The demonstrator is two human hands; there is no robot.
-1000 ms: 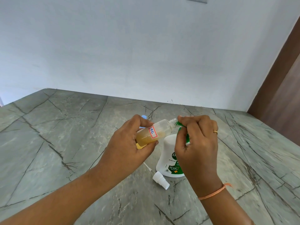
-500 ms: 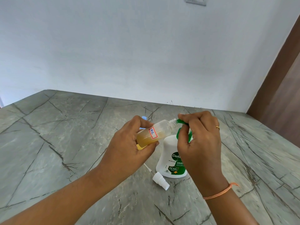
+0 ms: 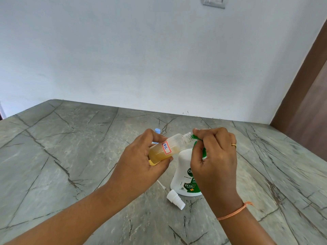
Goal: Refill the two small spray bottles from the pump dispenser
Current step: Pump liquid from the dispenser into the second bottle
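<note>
Head view. One small spray bottle [image 3: 169,147], uncapped and part-filled with amber liquid, is tilted with its mouth toward 2 o'clock. The left hand [image 3: 141,161] wraps fingers and thumb round its base. One pump dispenser [image 3: 182,167] stands on the marble table [image 3: 70,156]. The right hand [image 3: 214,156] has its fingers curled on the dispenser's green pump head [image 3: 195,137]. One white spray cap [image 3: 175,199] lies at the dispenser's 7 o'clock. One blue cap [image 3: 157,130] sits at 11, mostly hidden.

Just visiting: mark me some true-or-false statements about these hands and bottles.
1. The left hand holds the small bottle tilted, its open mouth at the green pump head. True.
2. The small bottle is full to the neck. False: amber liquid fills only its lower part.
3. Its sprayer is screwed on. False: the white spray cap lies on the table by the pump dispenser.
4. The right hand grips the green pump head. True.
</note>
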